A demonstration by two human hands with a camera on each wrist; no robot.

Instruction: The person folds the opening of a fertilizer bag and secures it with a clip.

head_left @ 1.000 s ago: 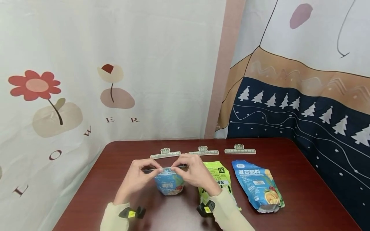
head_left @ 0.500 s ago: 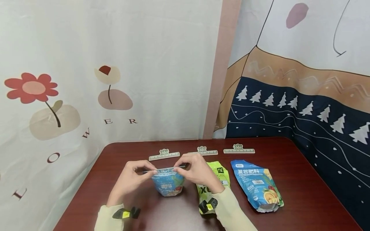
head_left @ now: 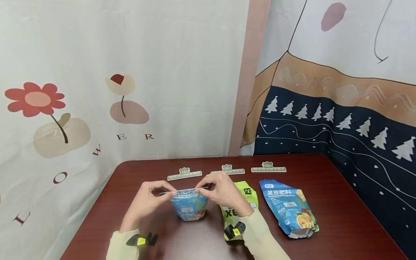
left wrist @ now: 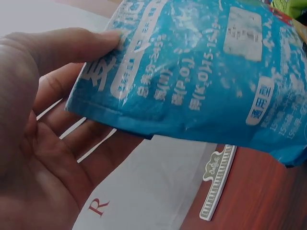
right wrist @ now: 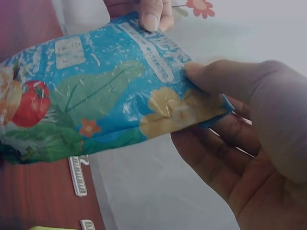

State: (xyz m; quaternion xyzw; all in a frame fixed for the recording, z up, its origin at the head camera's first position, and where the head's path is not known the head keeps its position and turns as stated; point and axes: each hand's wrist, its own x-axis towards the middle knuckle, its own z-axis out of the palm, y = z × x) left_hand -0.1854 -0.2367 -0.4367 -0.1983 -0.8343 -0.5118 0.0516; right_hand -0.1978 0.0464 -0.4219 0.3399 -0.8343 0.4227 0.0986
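Blue pouch (head_left: 189, 208) points top-up, long axis roughly vertical; left hand (head_left: 147, 199) and right hand (head_left: 221, 191) pinch its upper corners.

A white, lightly creased fabric backdrop (head_left: 182, 79) printed with a red-petaled flower (head_left: 37, 99) and brown capital letters (head_left: 121, 137) rises behind a glossy, round-cornered, reddish-brown table (head_left: 341, 216). A dusty-pink vertical band (head_left: 245, 79) separates it from a tan zigzag-patterned strip (head_left: 325, 83) above navy cloth (head_left: 292, 141) bearing white trees (head_left: 344, 122). Pale light glints off the tabletop's near side.
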